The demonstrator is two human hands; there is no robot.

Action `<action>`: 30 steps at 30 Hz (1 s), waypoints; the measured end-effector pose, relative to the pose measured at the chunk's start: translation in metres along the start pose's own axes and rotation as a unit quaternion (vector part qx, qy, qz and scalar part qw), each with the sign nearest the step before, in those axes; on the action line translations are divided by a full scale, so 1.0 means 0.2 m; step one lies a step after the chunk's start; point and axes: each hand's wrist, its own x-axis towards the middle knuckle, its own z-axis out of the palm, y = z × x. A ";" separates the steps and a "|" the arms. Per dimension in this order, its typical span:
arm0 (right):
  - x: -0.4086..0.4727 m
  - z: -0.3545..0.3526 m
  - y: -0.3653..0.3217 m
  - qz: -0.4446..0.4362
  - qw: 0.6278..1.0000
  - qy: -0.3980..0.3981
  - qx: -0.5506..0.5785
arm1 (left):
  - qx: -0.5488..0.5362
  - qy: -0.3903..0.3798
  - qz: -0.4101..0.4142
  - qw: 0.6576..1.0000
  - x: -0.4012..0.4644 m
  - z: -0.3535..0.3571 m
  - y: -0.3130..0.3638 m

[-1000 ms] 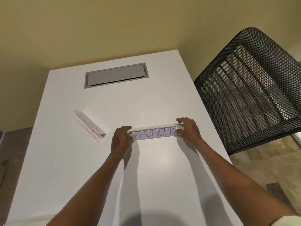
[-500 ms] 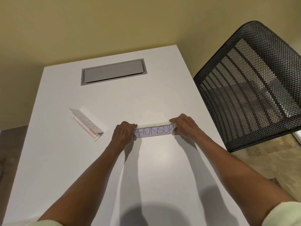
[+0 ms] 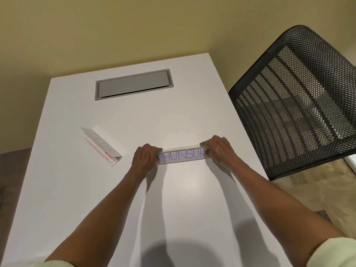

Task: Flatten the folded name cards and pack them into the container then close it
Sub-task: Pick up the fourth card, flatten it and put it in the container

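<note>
1. Desk [image 3: 173, 209]: white, carries all items
2. Name card [image 3: 182, 156], marked "PHUNSUK": folded, mid-desk; left hand [image 3: 145, 158] and right hand [image 3: 218, 149] grip its ends, fingers curled
3. Container [image 3: 101, 146]: clear, open, left of card; holds a flat card

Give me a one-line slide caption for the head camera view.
Both hands, left hand and right hand, grip the ends of the PHUNSUK name card on the white table.

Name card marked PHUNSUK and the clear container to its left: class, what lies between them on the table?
Only the left hand, gripping the name card's left end; head view shows otherwise bare table before the container.
</note>
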 end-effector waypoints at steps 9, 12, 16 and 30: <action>-0.05 -0.10 -0.10 0.054 0.997 -0.024 0.041 | 0.004 0.015 0.001 1.000 -0.13 -0.15 0.02; -0.03 -0.19 -0.18 0.098 0.991 -0.055 0.076 | -0.006 0.033 0.007 0.999 -0.21 -0.22 0.00; -0.04 -0.31 -0.27 0.110 0.988 -0.068 0.088 | 0.004 0.065 0.021 0.998 -0.34 -0.34 -0.01; -0.18 -0.62 -0.73 0.076 0.992 -0.081 0.052 | -0.003 0.084 -0.021 0.996 -0.87 -0.63 -0.14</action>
